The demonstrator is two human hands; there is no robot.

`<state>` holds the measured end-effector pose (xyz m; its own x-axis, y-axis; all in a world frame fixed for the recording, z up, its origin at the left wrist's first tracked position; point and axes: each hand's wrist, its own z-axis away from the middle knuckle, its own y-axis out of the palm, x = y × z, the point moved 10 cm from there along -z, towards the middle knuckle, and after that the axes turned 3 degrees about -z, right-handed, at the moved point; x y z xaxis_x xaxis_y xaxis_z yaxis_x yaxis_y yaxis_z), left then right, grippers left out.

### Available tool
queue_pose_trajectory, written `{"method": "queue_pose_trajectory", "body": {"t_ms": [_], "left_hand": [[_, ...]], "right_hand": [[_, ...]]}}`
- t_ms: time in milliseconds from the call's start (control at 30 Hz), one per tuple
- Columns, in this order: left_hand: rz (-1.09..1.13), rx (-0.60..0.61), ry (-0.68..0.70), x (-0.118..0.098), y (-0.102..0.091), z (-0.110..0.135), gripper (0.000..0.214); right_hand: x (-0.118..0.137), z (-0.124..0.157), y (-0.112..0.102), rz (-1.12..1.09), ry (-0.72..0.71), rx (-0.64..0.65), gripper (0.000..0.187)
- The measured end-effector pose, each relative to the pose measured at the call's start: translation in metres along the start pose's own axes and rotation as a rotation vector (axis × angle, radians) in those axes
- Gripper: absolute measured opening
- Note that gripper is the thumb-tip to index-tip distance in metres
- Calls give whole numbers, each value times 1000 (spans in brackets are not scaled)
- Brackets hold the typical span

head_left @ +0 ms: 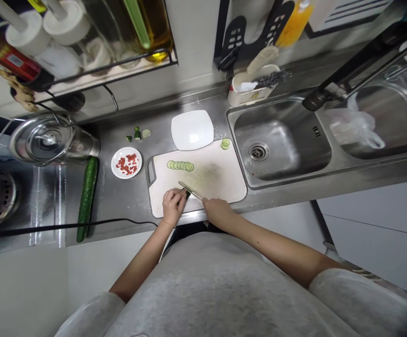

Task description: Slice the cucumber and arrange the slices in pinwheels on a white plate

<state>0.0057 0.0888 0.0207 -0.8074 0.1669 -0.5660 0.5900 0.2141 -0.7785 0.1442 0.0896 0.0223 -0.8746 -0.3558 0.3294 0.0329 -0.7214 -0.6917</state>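
Cutting cucumber at the board's near edge
Left hand [173, 206] fingers pinch a cucumber piece [187, 192]; right hand [217, 211] grips the knife [190, 190]; cutting board [220, 180] bare toward 3 o'clock.

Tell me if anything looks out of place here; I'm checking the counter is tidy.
Mostly orderly. Cucumber offcuts lie loose on the bare counter behind the red-topped dish, and a black cable trails along the counter's front edge beside the whole cucumber.
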Motion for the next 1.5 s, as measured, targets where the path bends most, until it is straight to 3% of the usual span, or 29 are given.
{"method": "queue_pose_trajectory", "body": {"t_ms": [200,1167,1500], "left_hand": [[2,5,-17,2,1,1,16],[-73,-6,1,-3,-1,1,17],[-118,16,1,-14,-10,-4,20]], "right_hand": [[-2,-1,3,-14,18,39,27],[-6,-13,12,0,53,-30,28],[-23,11,-20,82,109,-124,29]]}}
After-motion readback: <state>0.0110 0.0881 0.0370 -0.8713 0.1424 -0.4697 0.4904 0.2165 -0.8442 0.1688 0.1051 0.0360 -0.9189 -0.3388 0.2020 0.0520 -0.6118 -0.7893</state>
